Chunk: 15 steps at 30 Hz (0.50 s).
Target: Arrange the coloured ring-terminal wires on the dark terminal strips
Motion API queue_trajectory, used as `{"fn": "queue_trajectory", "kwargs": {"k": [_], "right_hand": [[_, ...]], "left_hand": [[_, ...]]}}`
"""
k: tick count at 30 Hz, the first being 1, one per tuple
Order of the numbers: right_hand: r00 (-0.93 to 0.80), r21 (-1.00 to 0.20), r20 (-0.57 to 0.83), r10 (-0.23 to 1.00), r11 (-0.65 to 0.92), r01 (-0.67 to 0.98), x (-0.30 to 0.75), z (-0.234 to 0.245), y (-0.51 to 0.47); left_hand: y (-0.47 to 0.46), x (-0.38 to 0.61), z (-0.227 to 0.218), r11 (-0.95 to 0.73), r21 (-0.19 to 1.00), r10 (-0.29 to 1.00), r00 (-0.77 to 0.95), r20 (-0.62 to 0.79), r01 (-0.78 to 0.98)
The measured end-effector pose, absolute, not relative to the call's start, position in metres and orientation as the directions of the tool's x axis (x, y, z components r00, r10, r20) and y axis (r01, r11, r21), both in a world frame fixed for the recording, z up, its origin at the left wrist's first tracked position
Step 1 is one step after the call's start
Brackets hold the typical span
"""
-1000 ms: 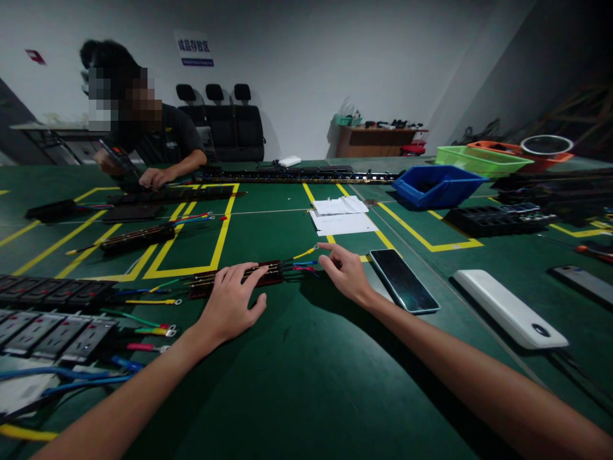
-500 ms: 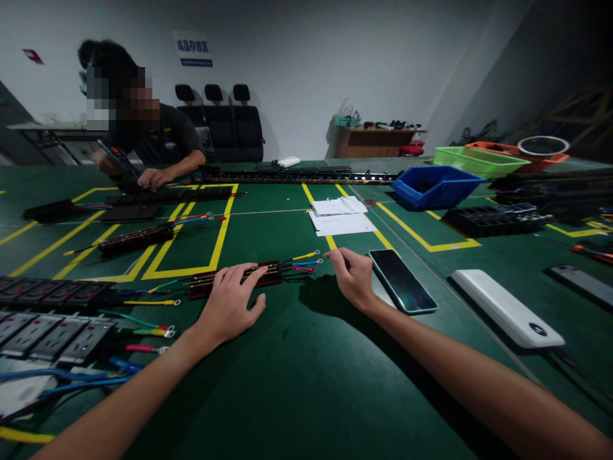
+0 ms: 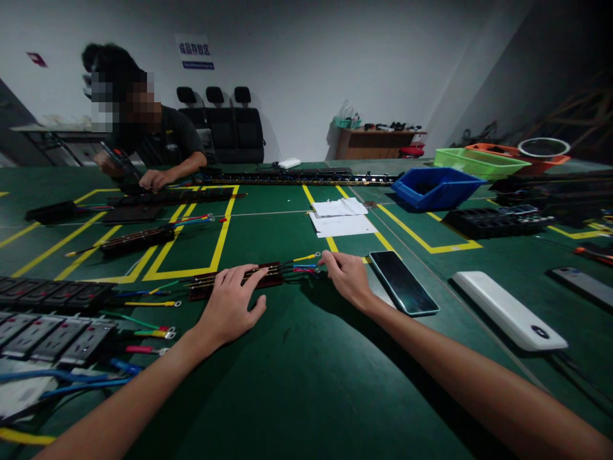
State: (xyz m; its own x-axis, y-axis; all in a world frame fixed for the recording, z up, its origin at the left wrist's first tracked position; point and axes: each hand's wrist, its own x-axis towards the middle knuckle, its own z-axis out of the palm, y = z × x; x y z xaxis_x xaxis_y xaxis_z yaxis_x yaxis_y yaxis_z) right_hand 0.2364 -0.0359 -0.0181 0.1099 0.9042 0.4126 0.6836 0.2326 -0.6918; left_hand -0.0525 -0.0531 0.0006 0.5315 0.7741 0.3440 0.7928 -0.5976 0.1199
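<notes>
The right hand point(image 3: 348, 278) has moved back left, fingertips pinching the wire leads point(image 3: 304, 264), while the left hand point(image 3: 231, 302) stays spread, pressing the terminal strip point(image 3: 234, 281).

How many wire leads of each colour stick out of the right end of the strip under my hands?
Yellow lead: 1
Blue lead: 1
Red lead: 1
Total: 3, at the strip beside the right hand.

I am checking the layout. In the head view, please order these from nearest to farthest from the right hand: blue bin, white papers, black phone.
From the right hand:
1. black phone, just to its right.
2. white papers, ahead of it.
3. blue bin, far ahead on the right.
</notes>
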Motion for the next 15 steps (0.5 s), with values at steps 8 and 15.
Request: {"fn": "queue_trajectory", "kwargs": {"k": [8,15], "right_hand": [[0.072,-0.656,0.388,0.919,0.221,0.722,0.2362,-0.0175,-0.0338],[0.132,-0.682,0.481,0.867,0.275,0.677,0.2362,-0.0165,-0.0358]], "left_hand": [[-0.0532,-0.0516,0.0033,-0.599,0.128,0.772,0.527,0.354,0.791],[-0.0532,-0.0521,0.0010,-0.594,0.116,0.776,0.529,0.343,0.796]]}}
